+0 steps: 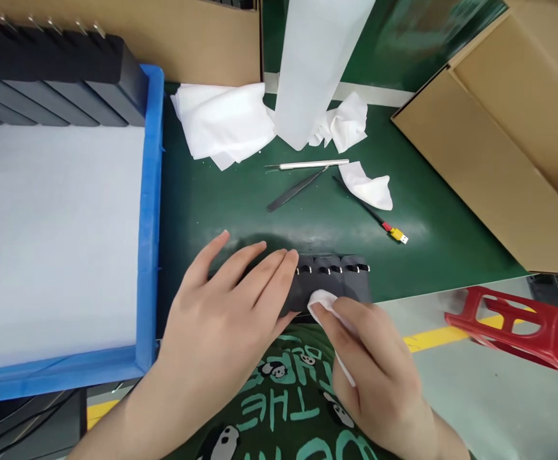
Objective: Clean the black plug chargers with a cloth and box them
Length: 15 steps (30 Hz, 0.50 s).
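Observation:
A dark grey block with small metal prongs along its far side point(355, 281) lies at the table's near edge, close to my body. My left hand point(240, 300) is laid over the block's left part, its fingers extended across the top and its thumb at the near side, gripping it. That part is hidden under the hand. In my right hand point(374, 358) a white cloth point(324, 299) is pinched between thumb and fingers. The cloth's folded tip presses on the block's near right face.
Beyond the hands lie tweezers point(295, 190), a white pen-like tool point(312, 164), a USB cable point(396, 234) and white cloths point(228, 121). A blue-edged tray point(150, 223) with several dark blocks point(58, 76) stands left. A cardboard box point(480, 172) is right, a red stool point(513, 326) below.

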Each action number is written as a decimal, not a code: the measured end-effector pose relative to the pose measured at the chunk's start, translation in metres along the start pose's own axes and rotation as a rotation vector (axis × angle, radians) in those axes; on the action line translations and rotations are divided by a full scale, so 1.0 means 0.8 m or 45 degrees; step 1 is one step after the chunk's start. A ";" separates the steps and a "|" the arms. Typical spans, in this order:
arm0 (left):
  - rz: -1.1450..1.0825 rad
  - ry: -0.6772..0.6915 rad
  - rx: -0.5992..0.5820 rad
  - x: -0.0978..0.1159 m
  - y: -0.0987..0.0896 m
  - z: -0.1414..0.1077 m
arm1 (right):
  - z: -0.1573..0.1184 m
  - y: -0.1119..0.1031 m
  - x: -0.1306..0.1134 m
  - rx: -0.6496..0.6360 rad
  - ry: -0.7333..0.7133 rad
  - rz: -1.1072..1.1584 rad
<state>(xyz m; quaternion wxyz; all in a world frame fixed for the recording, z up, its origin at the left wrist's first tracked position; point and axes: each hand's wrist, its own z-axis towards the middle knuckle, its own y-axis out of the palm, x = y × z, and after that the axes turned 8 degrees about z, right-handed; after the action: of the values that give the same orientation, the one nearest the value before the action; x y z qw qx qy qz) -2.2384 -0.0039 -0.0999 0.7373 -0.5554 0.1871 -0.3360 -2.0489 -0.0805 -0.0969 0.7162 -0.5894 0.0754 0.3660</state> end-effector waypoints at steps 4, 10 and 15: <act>0.010 -0.009 -0.038 0.001 -0.004 -0.002 | -0.004 0.003 -0.003 0.075 0.046 -0.004; -0.018 -0.022 -0.055 0.004 -0.006 0.000 | -0.001 0.003 -0.007 0.081 0.109 0.009; -0.032 -0.053 -0.077 0.003 -0.005 -0.003 | -0.005 0.004 -0.010 0.062 0.157 0.004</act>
<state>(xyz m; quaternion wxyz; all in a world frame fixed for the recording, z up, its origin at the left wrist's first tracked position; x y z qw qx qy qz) -2.2392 -0.0078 -0.0965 0.7196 -0.5867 0.1747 -0.3277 -2.0556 -0.0876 -0.0963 0.7236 -0.5933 0.1292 0.3281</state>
